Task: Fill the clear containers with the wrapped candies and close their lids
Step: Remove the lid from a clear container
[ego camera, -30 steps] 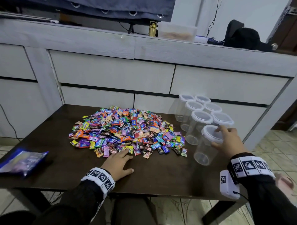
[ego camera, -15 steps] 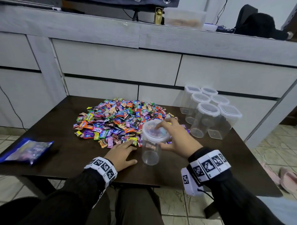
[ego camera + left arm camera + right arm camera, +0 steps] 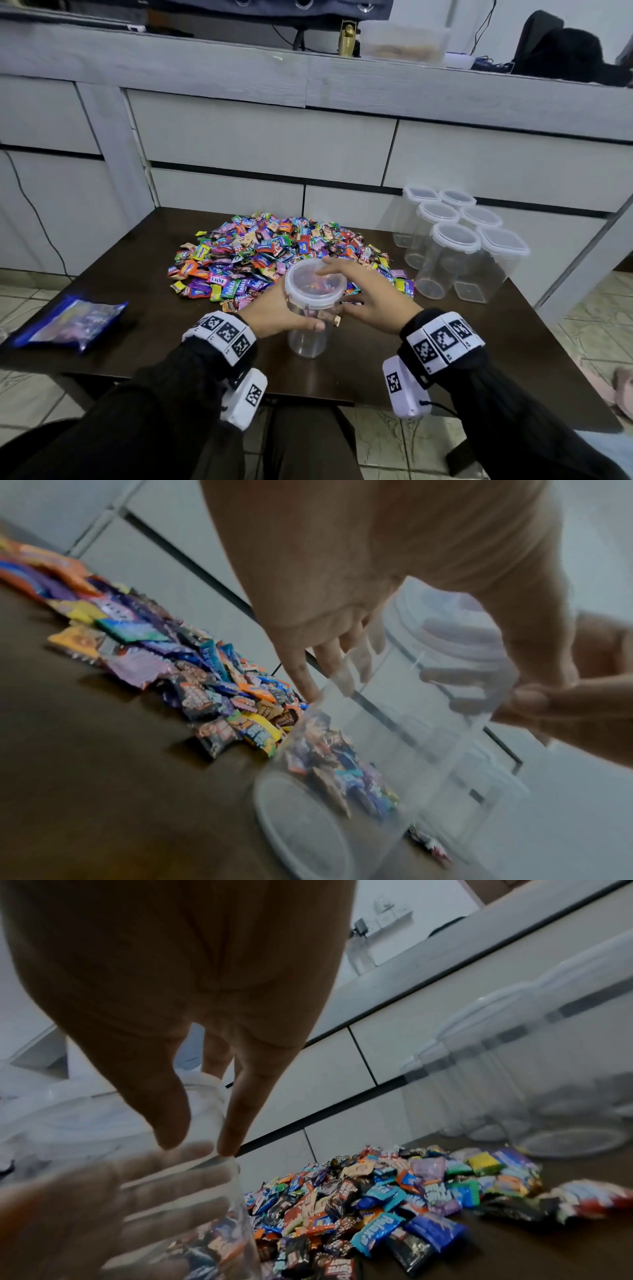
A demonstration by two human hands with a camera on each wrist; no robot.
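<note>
A clear round container (image 3: 306,337) stands upright on the dark table (image 3: 376,370), just in front of the heap of wrapped candies (image 3: 274,253). Its white-rimmed lid (image 3: 313,286) is on. My left hand (image 3: 274,313) grips the container's body, thumb in front and fingers (image 3: 137,1185) showing through the clear wall. My right hand (image 3: 363,294) holds the lid from the right, index finger across the top and thumb under the rim. In the left wrist view the container (image 3: 342,791) looks empty; candies show through it.
Several more empty lidded containers (image 3: 455,246) cluster at the table's right rear. A blue bag of candies (image 3: 68,320) lies at the left front edge. One loose candy (image 3: 337,320) sits beside the held container. A grey drawer cabinet (image 3: 260,144) stands behind the table.
My right hand brought one container from the cluster at the right to the front centre. My left hand left the tabletop and took hold of the container's body.
</note>
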